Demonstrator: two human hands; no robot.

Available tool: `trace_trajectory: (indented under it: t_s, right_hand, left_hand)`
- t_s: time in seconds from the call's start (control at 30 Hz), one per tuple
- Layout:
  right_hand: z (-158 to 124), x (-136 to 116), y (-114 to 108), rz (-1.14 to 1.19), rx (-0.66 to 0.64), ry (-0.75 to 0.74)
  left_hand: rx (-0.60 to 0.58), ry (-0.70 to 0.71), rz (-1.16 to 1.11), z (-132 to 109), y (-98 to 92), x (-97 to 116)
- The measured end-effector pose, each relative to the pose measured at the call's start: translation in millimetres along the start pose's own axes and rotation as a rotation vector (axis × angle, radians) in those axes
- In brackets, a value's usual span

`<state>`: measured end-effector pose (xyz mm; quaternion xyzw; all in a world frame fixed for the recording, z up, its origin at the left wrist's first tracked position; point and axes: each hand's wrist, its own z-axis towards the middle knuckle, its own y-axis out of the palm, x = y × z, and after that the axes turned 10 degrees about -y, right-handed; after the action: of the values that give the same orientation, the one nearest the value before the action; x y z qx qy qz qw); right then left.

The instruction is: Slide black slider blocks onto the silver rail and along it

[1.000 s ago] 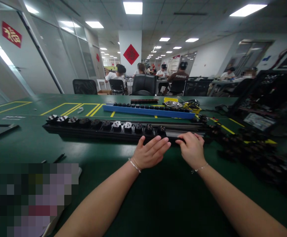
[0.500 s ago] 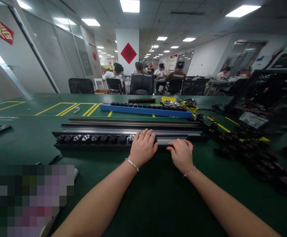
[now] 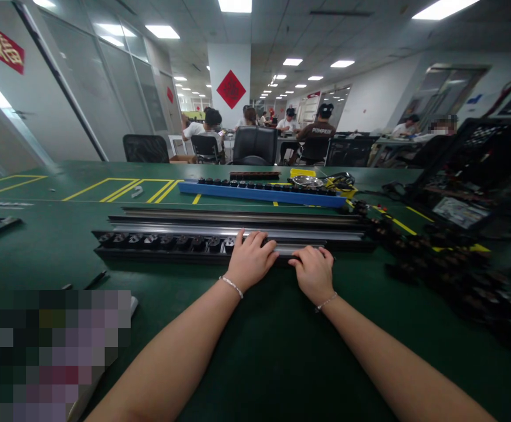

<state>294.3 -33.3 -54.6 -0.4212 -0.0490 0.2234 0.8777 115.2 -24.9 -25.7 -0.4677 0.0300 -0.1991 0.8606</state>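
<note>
A long black metal rail (image 3: 132, 252) lies crosswise in front of me, with a row of small round black parts (image 3: 183, 242) seated in its channel. My left hand (image 3: 251, 262) rests over the right end of that row, fingers spread apart and thumb to the right; the parts beneath it are hidden. To its right, my right hand (image 3: 314, 271) is closed over the rail's right portion, fingers curled across it and thumb at the near edge. Between the hands a short stretch of bare silvery channel (image 3: 285, 248) shows.
More dark rails (image 3: 171, 219) lie just behind. Farther back is a blue rail (image 3: 255, 194) with black parts, near a metal dish (image 3: 308, 182) and a yellow tray (image 3: 303, 173). A heap of dark parts (image 3: 457, 281) spreads at right. People sit beyond the green table (image 3: 220, 351).
Both hands have shifted slightly left along the rail. My left hand's fingers have spread farther apart. The view has tilted a little.
</note>
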Motion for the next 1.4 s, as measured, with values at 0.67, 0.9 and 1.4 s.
trace_trajectory:
  t_s: [0.67, 0.9, 1.4]
  right_hand:
    - [-1.8, 2.3, 8.2, 0.022, -0.092, 0.059]
    - [2.9, -7.2, 2.9, 0.046, -0.057, 0.059]
    - [39.7, -63.3, 31.9, 0.172, -0.049, 0.109]
  left_hand:
    - [0.027, 0.058, 0.038, 0.7, 10.3, -23.7]
    - [0.046, -0.029, 0.066, -10.3, 0.6, -37.9]
    - [0.092, -0.158, 0.002, -11.1, 12.6, -36.4]
